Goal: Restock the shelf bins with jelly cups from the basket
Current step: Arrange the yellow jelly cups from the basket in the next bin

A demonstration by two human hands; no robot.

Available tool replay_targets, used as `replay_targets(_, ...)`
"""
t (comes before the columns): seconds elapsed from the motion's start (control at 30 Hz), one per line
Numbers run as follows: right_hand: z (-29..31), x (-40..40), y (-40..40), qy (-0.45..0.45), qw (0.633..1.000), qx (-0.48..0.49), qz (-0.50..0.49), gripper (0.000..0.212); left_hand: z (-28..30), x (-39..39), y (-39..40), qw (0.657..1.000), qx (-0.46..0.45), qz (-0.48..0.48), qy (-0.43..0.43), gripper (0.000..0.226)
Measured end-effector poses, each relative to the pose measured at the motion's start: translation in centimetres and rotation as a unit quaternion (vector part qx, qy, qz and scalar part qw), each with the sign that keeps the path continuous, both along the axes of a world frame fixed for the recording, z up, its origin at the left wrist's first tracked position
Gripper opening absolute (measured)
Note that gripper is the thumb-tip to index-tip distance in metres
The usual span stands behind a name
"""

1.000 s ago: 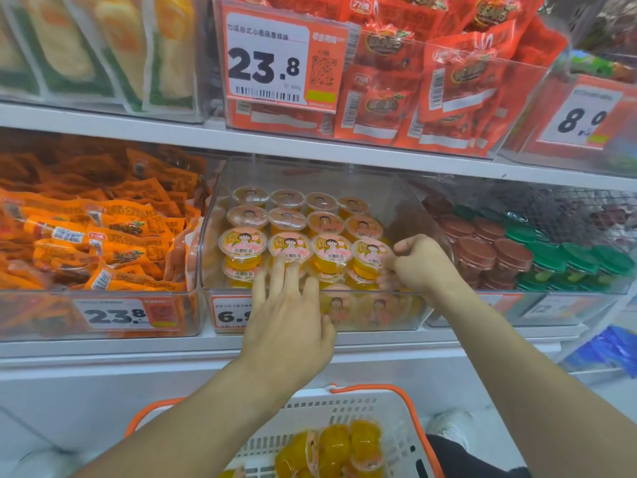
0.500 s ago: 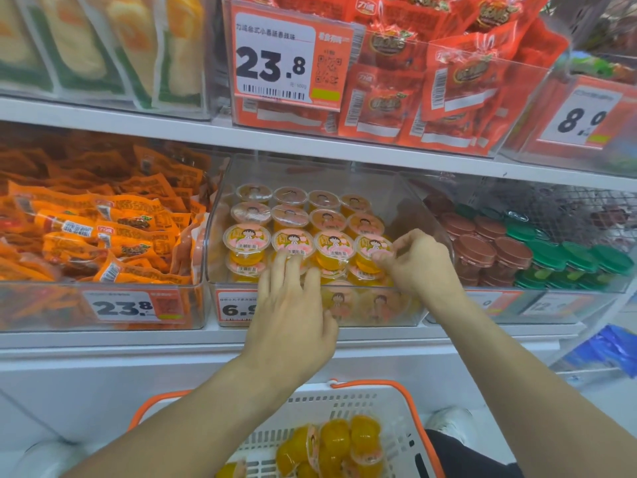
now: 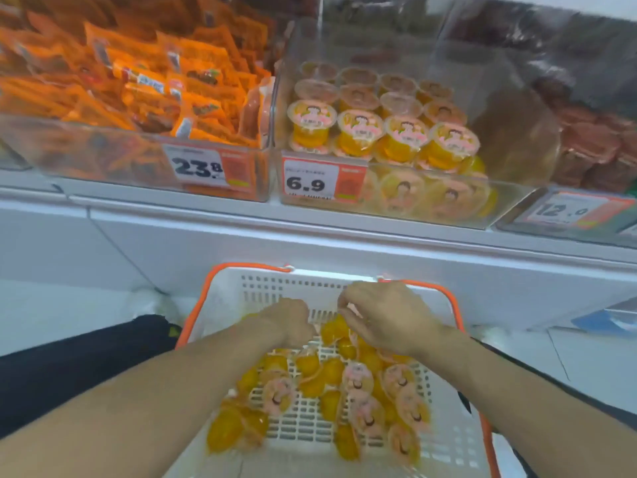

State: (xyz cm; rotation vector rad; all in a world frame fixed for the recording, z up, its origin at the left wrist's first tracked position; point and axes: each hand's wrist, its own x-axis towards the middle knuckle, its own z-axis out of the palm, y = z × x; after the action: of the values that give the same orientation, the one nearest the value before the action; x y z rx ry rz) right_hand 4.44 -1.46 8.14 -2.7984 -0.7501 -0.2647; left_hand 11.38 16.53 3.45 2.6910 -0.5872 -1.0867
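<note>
A white basket [image 3: 348,288] with an orange rim stands below the shelf and holds several orange jelly cups [image 3: 358,377] with pink lids. Both my hands are down inside it at its far end. My left hand [image 3: 291,320] shows its back, and its fingers curl downward out of sight among the cups. My right hand [image 3: 387,319] curls its thumb and fingers on a jelly cup [image 3: 332,331] beneath it. On the shelf above, the clear bin [image 3: 510,198] with the 6.9 tag holds rows of stacked jelly cups [image 3: 405,134].
Left of the jelly bin is a clear bin of orange snack packets [image 3: 144,88] tagged 23.8. To its right stands a bin of dark red cups [image 3: 593,146] tagged 12.0. A white shelf front [image 3: 310,236] runs between bins and basket.
Both hands left the jelly bin on the shelf and dropped down into the basket. The view tilted downward with them.
</note>
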Motion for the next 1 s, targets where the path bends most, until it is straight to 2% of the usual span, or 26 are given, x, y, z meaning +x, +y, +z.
replay_targets(0.1,-5.4,-1.6,1.7,0.137,0.99,0.005,-0.02,0.017,-5.6,-2.0,2.9,0.998,0.045,0.034,0.032,0.042)
replay_targets(0.17,-8.3,-2.4,2.9,0.243,0.969,0.006,-0.044,0.014,-9.9,-3.9,5.1,0.992,0.115,-0.006,0.043,0.06)
replay_targets(0.23,-11.0,-3.2,3.8,0.306,0.949,0.005,-0.078,0.013,-14.3,-5.6,6.8,0.986,0.165,-0.03,0.013,0.08)
replay_targets(0.27,-12.1,-3.5,4.2,0.328,0.94,0.002,-0.097,0.016,-15.7,-6.3,7.3,0.986,0.165,-0.013,-0.007,0.081)
replay_targets(0.33,-14.2,-3.9,5.1,0.365,0.922,-0.006,-0.132,0.024,-16.4,-6.9,7.4,0.987,0.153,0.006,-0.053,0.064)
replay_targets(0.43,-16.3,-3.7,6.4,0.397,0.903,-0.033,-0.161,0.03,-16.9,-7.5,7.2,0.987,0.13,-0.027,-0.095,0.042)
replay_targets(0.5,-17.2,-3.0,6.9,0.397,0.896,-0.045,-0.191,0.036,-17.6,-8.5,7.1,0.989,0.12,-0.017,-0.084,0.035)
replay_targets(0.63,-18.9,-2.2,7.4,0.422,0.874,-0.075,-0.23,0.047,-17.7,-8.7,6.1,0.99,0.08,0.092,-0.069,0.032)
replay_targets(0.7,-19.9,-2.4,7.6,0.438,0.864,-0.074,-0.237,0.043,-17.6,-8.0,5.5,0.984,0.074,0.149,-0.058,0.03)
replay_targets(0.77,-20.8,-2.8,7.7,0.444,0.863,-0.067,-0.231,0.034,-17.5,-7.8,4.8,0.98,0.078,0.173,-0.055,0.04)
replay_targets(0.83,-21.2,-3.1,8.0,0.46,0.857,-0.08,-0.219,0.027,-17.1,-7.7,4.1,0.981,0.08,0.17,-0.054,0.05)
replay_targets(0.9,-21.3,-3.3,8.1,0.467,0.853,-0.104,-0.206,0.027,-17.0,-7.5,3.7,0.983,0.081,0.16,-0.037,0.051)
replay_targets(1.0,-21.4,-3.9,7.9,0.467,0.851,-0.103,-0.216,0.031,-16.9,-7.6,4.0,0.991,0.078,0.111,-0.005,0.026)
